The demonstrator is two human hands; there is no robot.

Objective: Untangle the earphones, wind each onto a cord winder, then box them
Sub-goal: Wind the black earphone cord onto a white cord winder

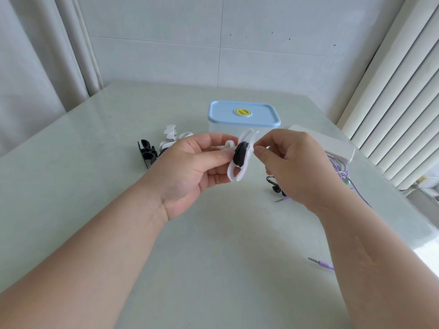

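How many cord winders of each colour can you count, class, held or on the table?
White: at least 2: held winder between left hand and right hand; overlapping white winders on the table, number unclear.
Black: 1, black winder on the table.
Total: at least 3.

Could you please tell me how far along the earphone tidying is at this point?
Done: a black cord is wound on the white cord winder. In hand: the left hand holds that winder while the right hand pinches at its edge. Left: the purple earphones lie loose, a black cord winder sits unused, and the clear box with the blue lid is closed.
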